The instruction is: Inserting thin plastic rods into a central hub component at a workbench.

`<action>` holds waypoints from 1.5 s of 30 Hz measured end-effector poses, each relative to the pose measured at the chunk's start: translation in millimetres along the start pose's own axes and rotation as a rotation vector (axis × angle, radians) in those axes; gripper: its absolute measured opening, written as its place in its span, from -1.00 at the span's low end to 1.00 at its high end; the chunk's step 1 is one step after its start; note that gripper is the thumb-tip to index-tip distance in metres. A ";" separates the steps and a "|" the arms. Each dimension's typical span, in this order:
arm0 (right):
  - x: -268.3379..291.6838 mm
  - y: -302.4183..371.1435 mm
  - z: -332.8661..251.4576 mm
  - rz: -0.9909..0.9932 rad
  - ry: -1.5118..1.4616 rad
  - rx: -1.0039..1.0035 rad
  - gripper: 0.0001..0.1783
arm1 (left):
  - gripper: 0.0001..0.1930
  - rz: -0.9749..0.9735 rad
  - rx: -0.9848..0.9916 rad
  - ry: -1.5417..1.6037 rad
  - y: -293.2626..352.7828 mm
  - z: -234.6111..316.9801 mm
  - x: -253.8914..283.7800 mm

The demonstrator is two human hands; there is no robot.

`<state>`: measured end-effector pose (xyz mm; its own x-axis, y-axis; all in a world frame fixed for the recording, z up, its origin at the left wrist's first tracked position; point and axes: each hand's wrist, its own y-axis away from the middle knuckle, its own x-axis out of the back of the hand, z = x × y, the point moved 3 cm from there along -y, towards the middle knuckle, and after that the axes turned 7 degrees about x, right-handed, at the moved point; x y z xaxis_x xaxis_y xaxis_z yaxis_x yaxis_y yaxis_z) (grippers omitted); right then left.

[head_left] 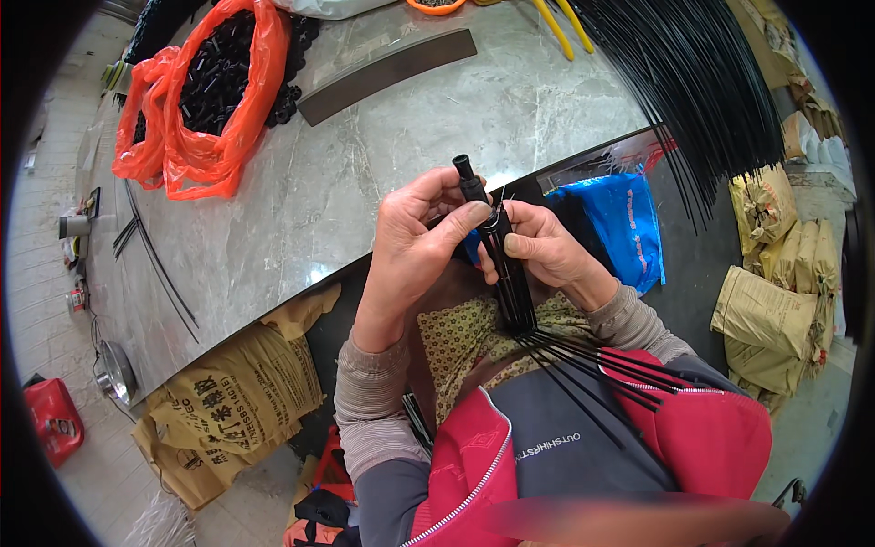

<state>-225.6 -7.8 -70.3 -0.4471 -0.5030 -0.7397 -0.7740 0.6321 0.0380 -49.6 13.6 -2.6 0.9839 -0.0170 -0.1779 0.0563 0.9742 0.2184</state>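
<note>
Fingers of the left hand (415, 239) are closed around the upper end of a black tube (518, 296), the thumb laid across it below the narrow top. Those of the right hand (561, 260) grasp it just lower, thumb and forefinger against its right side. The tube is tilted (its top leans far and left) above the person's lap, by the near edge of the grey tabletop (529, 105). Thin rods (583, 349) fan out from its lower end, near and right, over a red and grey jacket (720, 428). At far left, an orange bag (241, 155) holds small black parts (214, 82), with a dark strip (387, 77) to its right. Yellow handles (553, 27) and a large black bundle (702, 82) lie at far right; a blue package (631, 232) is beyond the right hand
</note>
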 end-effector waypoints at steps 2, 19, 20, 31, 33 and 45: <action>-0.9 -0.2 0.1 -0.009 0.004 -0.008 -0.71 | -0.74 0.000 -0.013 0.089 0.9 -1.3 -0.2; 13.2 4.6 -2.9 -0.007 0.003 0.049 -0.52 | -0.76 -0.069 0.010 0.227 -22.4 -3.9 -2.4; 12.3 4.4 -3.6 -0.006 0.001 0.046 -0.53 | -0.76 -0.068 0.008 0.226 -21.8 -2.3 -2.4; 18.5 5.6 0.0 -0.033 -0.023 0.076 -0.58 | -0.78 -0.170 0.017 0.206 -30.8 -4.7 -11.2; 17.3 4.9 0.2 -0.012 0.000 0.096 -0.62 | -0.78 -0.167 0.033 0.226 -30.1 -4.3 -12.7; 17.6 7.5 -0.5 0.032 0.028 0.088 -0.58 | -0.77 -0.182 -0.094 0.142 -38.6 -18.7 -9.4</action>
<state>-239.5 -12.2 -82.7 -0.4845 -0.4970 -0.7199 -0.7173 0.6968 0.0016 -64.2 -19.7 -27.4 0.9249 -0.1693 -0.3405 0.2082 0.9747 0.0808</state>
